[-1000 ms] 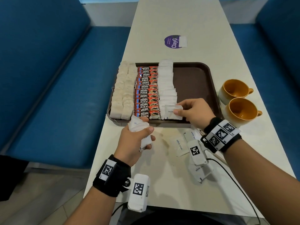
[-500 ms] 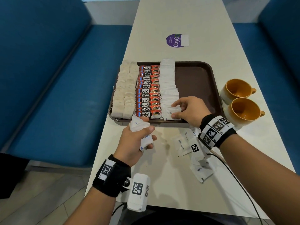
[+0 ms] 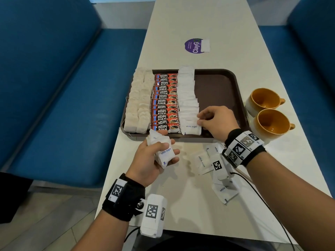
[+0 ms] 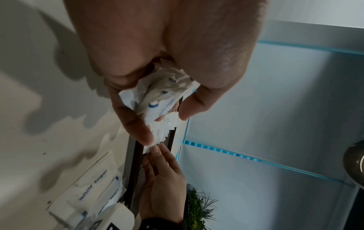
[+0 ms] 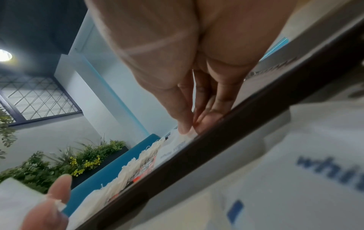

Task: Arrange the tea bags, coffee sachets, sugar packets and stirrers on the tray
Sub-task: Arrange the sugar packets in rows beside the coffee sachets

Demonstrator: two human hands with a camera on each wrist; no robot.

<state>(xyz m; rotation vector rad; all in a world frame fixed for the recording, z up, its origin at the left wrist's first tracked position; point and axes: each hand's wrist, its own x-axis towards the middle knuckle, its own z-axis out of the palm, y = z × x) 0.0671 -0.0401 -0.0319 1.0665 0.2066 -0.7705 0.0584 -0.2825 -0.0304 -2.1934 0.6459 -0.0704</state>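
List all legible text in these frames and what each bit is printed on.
"KOPI JUAN": red coffee sachets in the tray's middle row.
"white sugar": sugar packet on the tray by the right hand, the packets that the left hand holds, loose packets on the table.
"ClayG": purple sticker; its small print is unreadable.

I count one brown tray; twelve coffee sachets in one column; two columns of tea bags, number unclear; two orange cups; four loose sugar packets showing on the table.
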